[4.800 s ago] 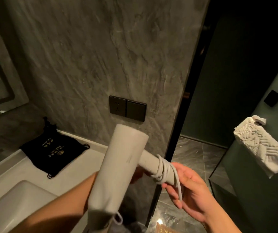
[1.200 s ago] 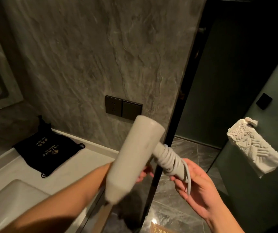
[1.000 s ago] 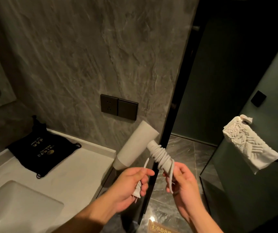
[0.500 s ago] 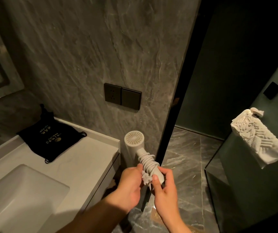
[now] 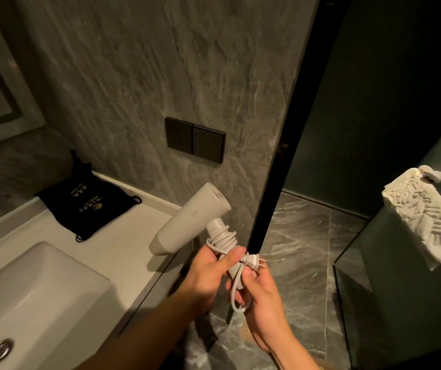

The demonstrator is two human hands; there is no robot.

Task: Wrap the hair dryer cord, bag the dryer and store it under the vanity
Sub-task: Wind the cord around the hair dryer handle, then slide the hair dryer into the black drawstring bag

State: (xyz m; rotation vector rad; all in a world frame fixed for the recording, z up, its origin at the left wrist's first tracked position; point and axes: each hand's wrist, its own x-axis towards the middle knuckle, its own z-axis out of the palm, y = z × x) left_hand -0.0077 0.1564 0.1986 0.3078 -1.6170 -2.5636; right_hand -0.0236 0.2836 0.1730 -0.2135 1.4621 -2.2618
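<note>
A white hair dryer hangs in the air just off the right end of the vanity top, barrel pointing up and left. Its cord is coiled around the handle, with a loose loop hanging down and the plug sticking out to the right. My left hand grips the handle over the coils. My right hand holds the handle's lower end and the loose loop. A black drawstring bag with gold print lies flat on the vanity top by the wall.
A white sink basin with a metal drain is at the lower left. A dark socket plate sits on the stone wall. A black door frame stands right of the vanity. A folded white towel hangs at the right.
The dryer has turned so its barrel points up and left instead of facing me. The plug now sticks out to the right past the coils, and a loose loop hangs below.
</note>
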